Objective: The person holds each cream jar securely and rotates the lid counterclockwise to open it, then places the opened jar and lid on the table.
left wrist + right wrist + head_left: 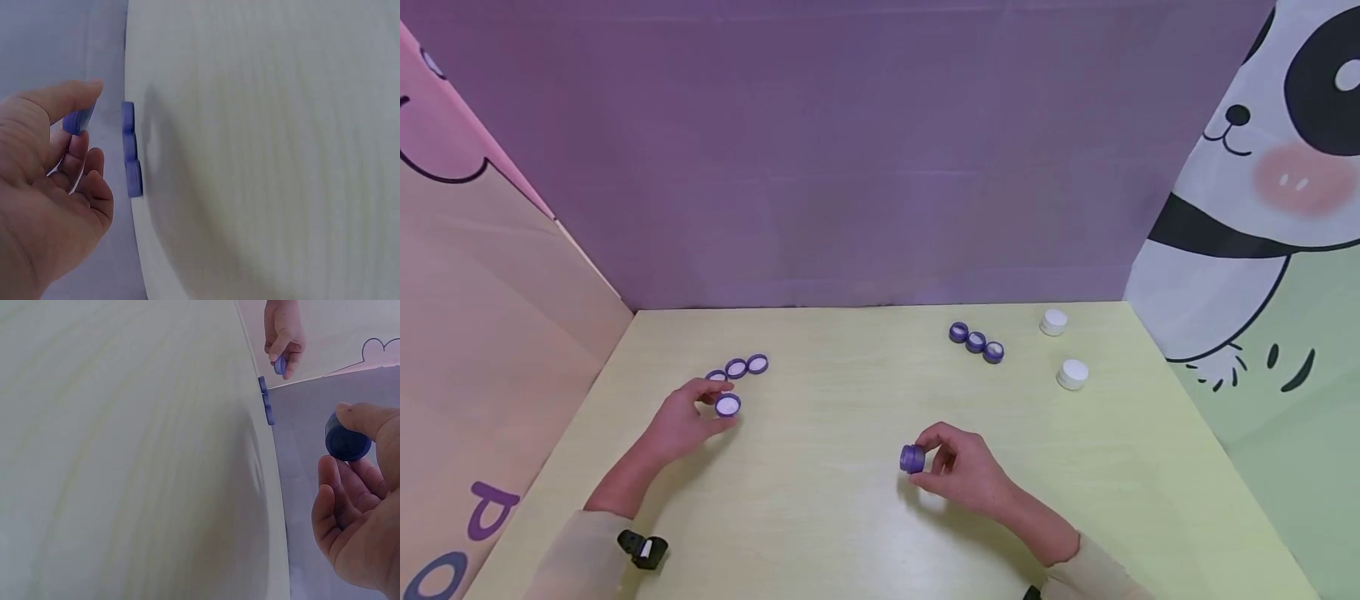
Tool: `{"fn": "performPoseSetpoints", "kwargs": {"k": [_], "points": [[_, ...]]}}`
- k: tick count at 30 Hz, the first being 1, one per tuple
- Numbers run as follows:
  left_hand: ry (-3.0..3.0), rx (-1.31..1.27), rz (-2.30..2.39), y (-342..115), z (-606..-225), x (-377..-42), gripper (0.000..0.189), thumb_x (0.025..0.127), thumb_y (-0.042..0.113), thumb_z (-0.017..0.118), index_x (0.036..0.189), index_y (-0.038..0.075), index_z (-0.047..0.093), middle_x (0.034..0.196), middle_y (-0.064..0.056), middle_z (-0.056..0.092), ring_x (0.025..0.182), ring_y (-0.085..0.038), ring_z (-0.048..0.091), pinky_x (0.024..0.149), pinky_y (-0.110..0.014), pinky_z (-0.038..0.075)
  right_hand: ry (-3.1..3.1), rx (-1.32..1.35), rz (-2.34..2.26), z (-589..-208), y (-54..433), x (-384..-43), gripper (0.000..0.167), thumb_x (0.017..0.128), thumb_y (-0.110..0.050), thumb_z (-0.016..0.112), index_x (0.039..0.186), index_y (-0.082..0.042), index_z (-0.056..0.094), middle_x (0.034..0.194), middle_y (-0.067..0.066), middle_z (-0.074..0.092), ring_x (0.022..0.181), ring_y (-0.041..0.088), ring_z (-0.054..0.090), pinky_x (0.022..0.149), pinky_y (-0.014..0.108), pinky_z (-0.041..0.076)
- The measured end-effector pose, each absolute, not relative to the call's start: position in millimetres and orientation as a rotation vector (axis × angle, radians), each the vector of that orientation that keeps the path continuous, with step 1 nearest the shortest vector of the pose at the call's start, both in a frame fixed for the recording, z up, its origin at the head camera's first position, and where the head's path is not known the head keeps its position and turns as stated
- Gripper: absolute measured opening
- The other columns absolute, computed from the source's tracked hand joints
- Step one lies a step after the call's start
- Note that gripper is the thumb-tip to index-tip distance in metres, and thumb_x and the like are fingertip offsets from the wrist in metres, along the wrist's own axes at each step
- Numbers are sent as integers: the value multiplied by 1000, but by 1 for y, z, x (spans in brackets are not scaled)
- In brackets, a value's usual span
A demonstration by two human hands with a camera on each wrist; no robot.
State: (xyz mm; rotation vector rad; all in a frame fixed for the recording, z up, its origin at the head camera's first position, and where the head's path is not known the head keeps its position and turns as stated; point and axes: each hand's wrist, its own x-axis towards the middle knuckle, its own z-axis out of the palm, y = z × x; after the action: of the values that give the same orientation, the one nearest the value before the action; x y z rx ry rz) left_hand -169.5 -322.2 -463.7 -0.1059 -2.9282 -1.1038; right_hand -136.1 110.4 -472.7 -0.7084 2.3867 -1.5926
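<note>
My left hand [683, 421] pinches a purple screw lid [727, 406] with a white inside, held above the table. Just behind it, three similar purple lids [736, 368] lie in a touching row with their white insides up. In the left wrist view the thumb and fingers grip the lid [79, 120] by its edge. Nearer the middle, my right hand [966, 471] holds a small purple jar [912, 459] tipped on its side, between thumb and fingers. The right wrist view shows one dark round end of that jar [347, 441].
Three small purple round containers [976, 342] stand in a diagonal row at the back right. Two white round jars [1072, 374] stand further right, one behind the other. A purple backdrop [880, 167] rises at the pale wooden table's [835, 517] far edge; printed panels flank both sides.
</note>
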Motion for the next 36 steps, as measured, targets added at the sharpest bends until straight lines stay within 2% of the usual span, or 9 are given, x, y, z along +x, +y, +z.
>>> {"fn": "performPoseSetpoints", "kwargs": {"k": [7, 17, 20, 27, 36], "points": [[-2959, -34, -1138, -335, -471, -171, 41, 80, 10, 81, 115, -3, 64, 109, -18, 60, 102, -36, 54, 77, -37, 50, 2380, -719, -1589, -473, 109, -137, 34, 75, -5, 83, 100, -16, 63, 83, -6, 65, 62, 10, 57, 51, 25, 49], [-3033, 25, -1060, -356, -475, -177, 50, 76, 28, 85, 115, 2, 65, 108, -18, 61, 99, -35, 53, 81, -42, 49, 2375, -742, -1593, -473, 108, -137, 33, 76, -6, 83, 100, -16, 63, 85, -6, 66, 61, 11, 57, 51, 25, 49], [-3034, 29, -1052, -363, -477, -179, 52, 76, 30, 85, 113, 1, 65, 105, -16, 62, 96, -33, 53, 80, -40, 48, 2376, -745, -1591, -473, 107, -138, 33, 76, -7, 83, 100, -16, 63, 85, -6, 66, 61, 11, 57, 51, 25, 49], [-3042, 61, -1016, -370, -478, -184, 53, 76, 31, 84, 111, -3, 63, 94, -12, 59, 84, -27, 51, 68, -32, 46, 2392, -724, -1587, -474, 108, -136, 33, 75, -6, 83, 100, -16, 63, 85, -6, 66, 61, 11, 57, 51, 26, 49], [-3041, 56, -1031, -378, -480, -192, 51, 77, 24, 84, 111, -5, 60, 95, -13, 59, 83, -27, 51, 68, -32, 46, 2419, -697, -1585, -469, 109, -133, 33, 76, -6, 82, 100, -14, 62, 83, 0, 65, 59, 11, 56, 52, 25, 48]]}}
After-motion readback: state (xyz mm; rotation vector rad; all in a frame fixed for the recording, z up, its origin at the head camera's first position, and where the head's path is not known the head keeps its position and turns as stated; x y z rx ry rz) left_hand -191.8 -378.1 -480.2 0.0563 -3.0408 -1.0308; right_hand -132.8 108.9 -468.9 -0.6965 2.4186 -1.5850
